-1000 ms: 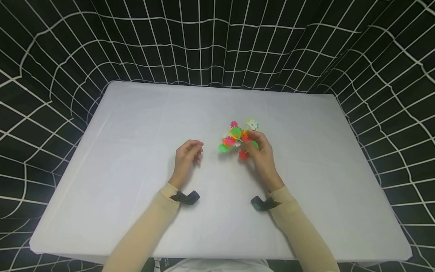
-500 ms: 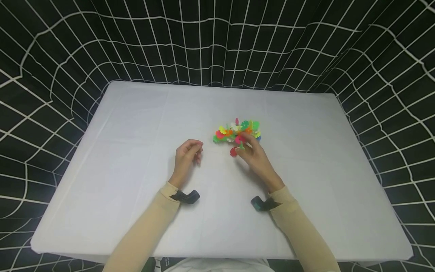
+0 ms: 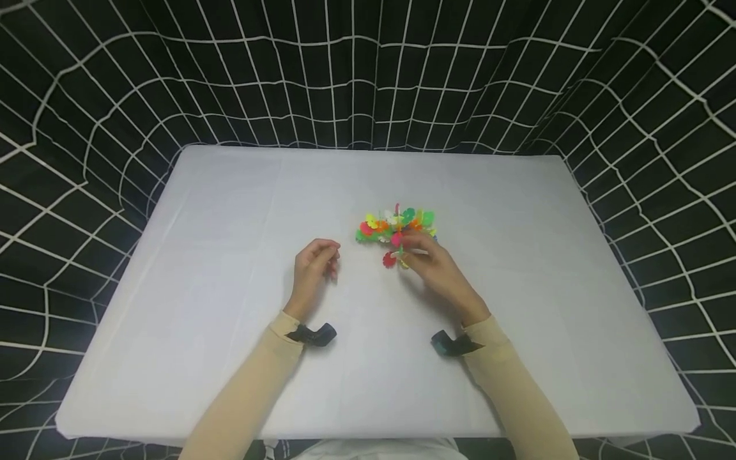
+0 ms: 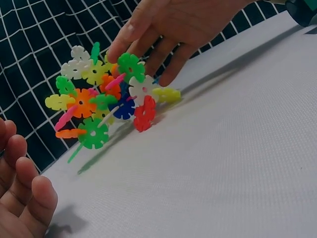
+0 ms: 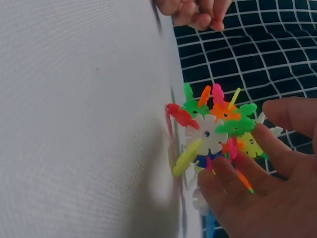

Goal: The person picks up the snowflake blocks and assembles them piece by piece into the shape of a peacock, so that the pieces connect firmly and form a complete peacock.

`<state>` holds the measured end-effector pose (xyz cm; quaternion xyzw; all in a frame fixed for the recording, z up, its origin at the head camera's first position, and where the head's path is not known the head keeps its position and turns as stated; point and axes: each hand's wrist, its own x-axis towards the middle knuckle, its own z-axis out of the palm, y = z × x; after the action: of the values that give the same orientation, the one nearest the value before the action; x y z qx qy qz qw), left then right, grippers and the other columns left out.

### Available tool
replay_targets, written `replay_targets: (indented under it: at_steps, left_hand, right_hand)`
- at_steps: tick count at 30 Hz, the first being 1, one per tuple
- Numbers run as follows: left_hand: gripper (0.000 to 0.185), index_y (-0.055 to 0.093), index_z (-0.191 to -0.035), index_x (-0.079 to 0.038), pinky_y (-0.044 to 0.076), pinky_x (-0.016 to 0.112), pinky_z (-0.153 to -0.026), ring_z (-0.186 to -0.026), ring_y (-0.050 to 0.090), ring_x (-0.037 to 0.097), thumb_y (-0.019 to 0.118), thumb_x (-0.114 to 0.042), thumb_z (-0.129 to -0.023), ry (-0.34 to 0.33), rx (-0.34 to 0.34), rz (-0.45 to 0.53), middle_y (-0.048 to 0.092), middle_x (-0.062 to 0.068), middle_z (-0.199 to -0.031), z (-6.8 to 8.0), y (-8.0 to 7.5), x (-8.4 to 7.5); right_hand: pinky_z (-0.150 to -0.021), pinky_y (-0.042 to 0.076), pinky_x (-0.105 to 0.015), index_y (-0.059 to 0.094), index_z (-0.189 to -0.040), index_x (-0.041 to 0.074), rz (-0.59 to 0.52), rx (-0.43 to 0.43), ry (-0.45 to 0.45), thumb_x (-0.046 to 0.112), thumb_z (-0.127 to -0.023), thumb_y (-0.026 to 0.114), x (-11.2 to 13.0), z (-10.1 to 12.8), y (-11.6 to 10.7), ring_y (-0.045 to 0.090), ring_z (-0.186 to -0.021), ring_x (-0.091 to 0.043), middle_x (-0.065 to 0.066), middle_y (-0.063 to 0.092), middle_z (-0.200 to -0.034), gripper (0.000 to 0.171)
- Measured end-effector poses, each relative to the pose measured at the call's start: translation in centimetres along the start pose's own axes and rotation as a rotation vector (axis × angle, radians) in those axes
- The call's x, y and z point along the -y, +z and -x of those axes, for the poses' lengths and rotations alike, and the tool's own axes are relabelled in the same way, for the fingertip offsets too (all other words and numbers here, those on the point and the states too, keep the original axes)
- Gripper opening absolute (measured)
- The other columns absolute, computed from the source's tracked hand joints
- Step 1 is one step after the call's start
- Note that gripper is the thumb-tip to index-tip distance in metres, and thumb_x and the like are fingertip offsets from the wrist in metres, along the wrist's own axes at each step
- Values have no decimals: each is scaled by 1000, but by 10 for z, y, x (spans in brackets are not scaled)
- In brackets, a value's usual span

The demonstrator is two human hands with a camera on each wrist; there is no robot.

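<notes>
A cluster of interlocked plastic snowflake discs (image 3: 382, 225) in green, orange, yellow, pink, white, red and blue is low over the white table, right of centre. My right hand (image 3: 438, 267) holds it from its near right side, thumb and fingers at the discs. In the right wrist view, the fingers of that hand (image 5: 267, 183) spread around a white disc (image 5: 200, 133) and green ones. A red disc (image 4: 144, 114) juts toward the table in the left wrist view. My left hand (image 3: 313, 265) rests loosely curled left of the cluster, holding nothing.
A white cloth-covered table (image 3: 241, 358) lies under both hands. Dark curtains with a white grid (image 3: 351, 76) surround it on the far side and both flanks. Each wrist carries a small black camera, such as the left wrist's camera (image 3: 313, 335).
The disc cluster has been turned by my right hand and shifted slightly left. The right hand has moved a little left with it. My left hand keeps its place; the head view has shifted slightly.
</notes>
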<state>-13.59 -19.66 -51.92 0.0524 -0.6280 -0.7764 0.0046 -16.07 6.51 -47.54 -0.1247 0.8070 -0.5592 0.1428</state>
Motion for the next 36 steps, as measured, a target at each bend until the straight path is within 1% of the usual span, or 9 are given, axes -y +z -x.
replay_targets:
  at_steps: [7,16,18,21,23,25,29,32,36]
  left_hand:
    - [22,60,-112,8,49,18,-52,-64,55,9,54,-8,-98,-25,-4,9,61,0,-85,1,1,-1]
    - [28,54,-119,15,48,19,-53,-65,54,11,50,-7,-101,-38,-9,7,59,0,-86,-4,-1,-14]
    - [26,56,-118,13,48,19,-54,-67,54,12,49,-6,-101,2,4,-80,60,4,-88,-10,-4,-22]
    - [27,62,-123,2,48,18,-63,-80,56,13,48,-3,-100,109,71,-364,63,8,-98,-21,-3,-38]
    - [34,63,-128,-6,47,20,-70,-92,57,17,46,-1,-99,191,132,-549,64,10,-107,-26,1,-49]
    - [41,61,-133,-11,47,24,-75,-103,57,23,45,0,-97,240,193,-658,64,10,-114,-29,7,-55]
    - [40,61,-132,-9,49,27,-76,-107,59,28,43,2,-97,242,236,-665,64,11,-117,-30,17,-60]
    - [38,62,-128,-8,48,26,-72,-99,60,24,43,2,-96,225,223,-651,65,11,-113,-29,21,-61]
    - [37,62,-125,-7,48,27,-69,-91,61,21,41,0,-96,208,208,-645,65,10,-110,-27,21,-62]
  right_hand:
    - [-114,44,-52,61,-131,7,50,-20,20,13,-100,62,4,1,-11,52,-135,-30,-11,58,-139,31]
    - [-109,48,-53,65,-125,6,250,-124,50,21,-105,53,36,-9,-61,59,-126,-30,-14,65,-132,28]
    - [-108,48,-53,64,-126,6,293,-151,23,18,-106,50,47,-14,-71,59,-125,-30,-14,66,-131,28]
    - [-109,47,-54,63,-130,8,390,-149,-36,8,-103,43,59,-22,-81,56,-129,-30,-13,63,-135,34]
    - [-113,42,-56,62,-134,10,494,-93,-93,-1,-97,38,64,-27,-79,49,-135,-32,-13,57,-143,46]
    - [-117,35,-58,60,-139,13,609,-11,-141,-6,-91,39,65,-30,-72,39,-142,-35,-14,48,-152,56]
    - [-119,28,-61,61,-140,19,810,93,-182,-5,-88,47,60,-36,-54,29,-147,-38,-14,36,-161,59]
    - [-118,30,-61,63,-137,18,872,106,-161,-1,-90,50,54,-36,-47,30,-147,-39,-15,36,-160,53]
    - [-118,31,-59,63,-136,16,893,112,-153,-1,-90,50,50,-35,-46,31,-146,-40,-17,39,-158,51]
